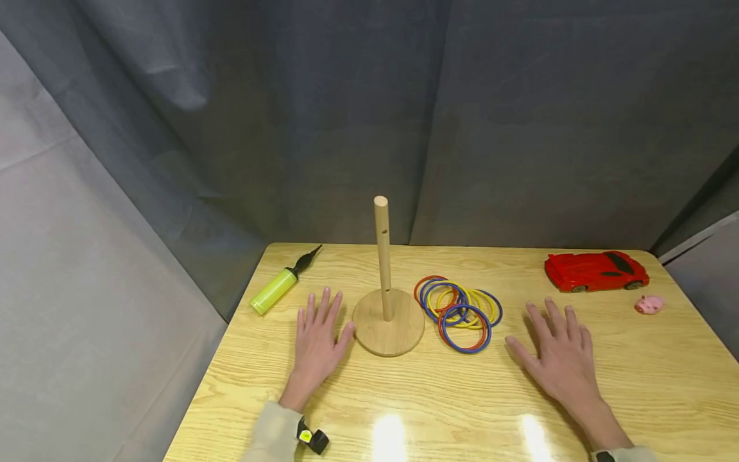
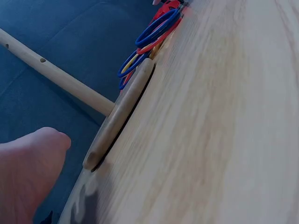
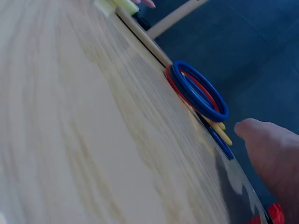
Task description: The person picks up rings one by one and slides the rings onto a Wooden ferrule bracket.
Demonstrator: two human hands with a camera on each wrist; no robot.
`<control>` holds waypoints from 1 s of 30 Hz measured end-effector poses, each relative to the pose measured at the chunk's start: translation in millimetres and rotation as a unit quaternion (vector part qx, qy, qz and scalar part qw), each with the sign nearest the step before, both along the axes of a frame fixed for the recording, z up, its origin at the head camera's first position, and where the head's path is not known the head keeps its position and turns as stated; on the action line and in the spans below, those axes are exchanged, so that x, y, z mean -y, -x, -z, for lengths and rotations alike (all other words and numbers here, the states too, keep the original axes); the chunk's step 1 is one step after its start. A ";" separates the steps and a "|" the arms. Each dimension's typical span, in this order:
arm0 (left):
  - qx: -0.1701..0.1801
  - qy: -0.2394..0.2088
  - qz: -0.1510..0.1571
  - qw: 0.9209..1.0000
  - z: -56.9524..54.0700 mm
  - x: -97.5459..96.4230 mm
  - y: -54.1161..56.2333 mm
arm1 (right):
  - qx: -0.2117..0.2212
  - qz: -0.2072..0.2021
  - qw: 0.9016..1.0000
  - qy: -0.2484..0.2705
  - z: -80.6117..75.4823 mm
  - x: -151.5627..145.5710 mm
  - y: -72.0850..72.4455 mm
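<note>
My left hand [image 1: 317, 343] lies palm down with fingers spread, just left of a wooden peg stand, its thumb close to the round base [image 1: 369, 337]. An upright peg [image 1: 383, 256] with small holes rises from that base. Right of the stand is an overlapping pile of red, blue and yellow rings [image 1: 462, 350]. My right hand [image 1: 562, 362], palm down with fingers apart and nothing in it, is to the right of the rings. In the right wrist view the thumb [image 3: 271, 147] shows near the rings [image 3: 201, 93]; the left wrist view shows the other thumb [image 2: 35, 163] beside the base.
A yellow-green hand pump [image 1: 274, 292] with a black nozzle lies at the table's back left. At the back right stands a red toy car [image 1: 594, 273], with a small pink pig toy [image 1: 649, 305] in front of it. Behind the wooden table [image 1: 439, 410] hangs a dark curtain [image 1: 346, 128].
</note>
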State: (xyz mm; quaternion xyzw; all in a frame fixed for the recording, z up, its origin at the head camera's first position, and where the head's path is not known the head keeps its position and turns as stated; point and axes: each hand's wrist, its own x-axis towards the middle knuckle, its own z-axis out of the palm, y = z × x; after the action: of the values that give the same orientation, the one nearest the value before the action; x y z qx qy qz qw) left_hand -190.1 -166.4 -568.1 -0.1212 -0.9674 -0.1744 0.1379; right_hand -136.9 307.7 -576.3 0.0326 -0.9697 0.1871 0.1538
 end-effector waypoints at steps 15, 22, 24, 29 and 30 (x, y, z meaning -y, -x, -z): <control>0.024 -0.172 0.089 0.981 2.3 -41.8 17.3 | -0.095 -0.078 0.991 0.051 6.5 56.3 16.1; 0.057 -0.342 0.138 0.928 9.2 -60.5 25.8 | -0.086 -0.075 0.992 0.052 12.4 74.5 20.4; 0.058 -0.377 0.141 0.913 10.4 -65.2 28.1 | -0.086 -0.069 0.992 0.053 13.1 77.1 21.2; 0.048 -0.456 0.130 0.879 10.9 -73.4 33.1 | -0.085 -0.065 0.993 0.056 13.4 79.4 24.5; 0.046 -0.472 0.130 0.871 10.5 -74.8 34.3 | -0.084 -0.065 0.993 0.057 13.4 79.6 25.2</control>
State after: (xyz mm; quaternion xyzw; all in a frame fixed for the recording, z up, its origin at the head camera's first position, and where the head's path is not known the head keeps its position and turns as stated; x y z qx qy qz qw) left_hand -224.3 -91.6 -578.6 -0.1579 -0.7508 -0.6318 0.1102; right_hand -162.2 228.1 -589.7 0.1020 -0.9371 0.2478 0.2236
